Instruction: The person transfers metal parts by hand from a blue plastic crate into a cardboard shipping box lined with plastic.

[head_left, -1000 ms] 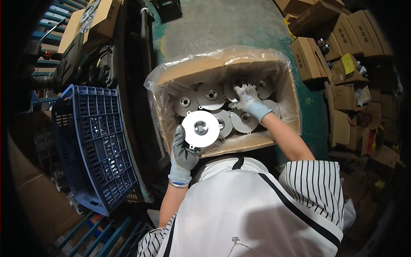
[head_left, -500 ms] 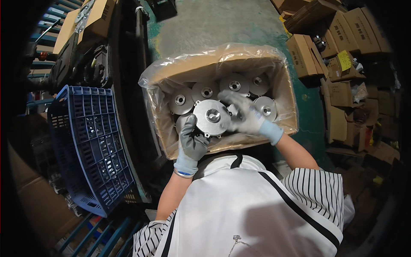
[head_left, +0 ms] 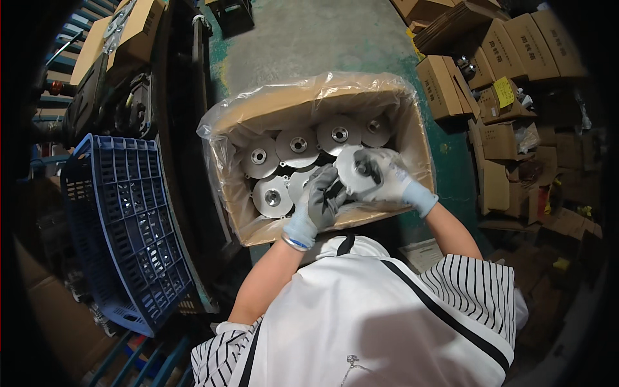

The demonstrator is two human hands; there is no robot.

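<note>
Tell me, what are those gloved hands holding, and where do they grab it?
Both hands hold one round grey metal disc over the cardboard box. The right hand covers its face and edge; the left hand holds its lower left rim.

The metal discs (head_left: pixel 298 145) are pale silver-grey with darker grey hubs. They lie in a brown cardboard box (head_left: pixel 412 138) lined with clear, glossy plastic (head_left: pixel 216 138). The left hand (head_left: pixel 320 201) wears a glove with a dark grey palm and a light blue cuff; the right hand (head_left: pixel 385 177) wears a white-grey glove with a light blue cuff too. The shirt (head_left: pixel 380 322) is white with a black diagonal line, and its sleeves carry black and white stripes. The crate (head_left: pixel 122 226) is dark blue with a grid pattern. The floor (head_left: pixel 309 45) is grey-green. The stacked cartons (head_left: pixel 509 45) are brown, 1 with a yellow label.
</note>
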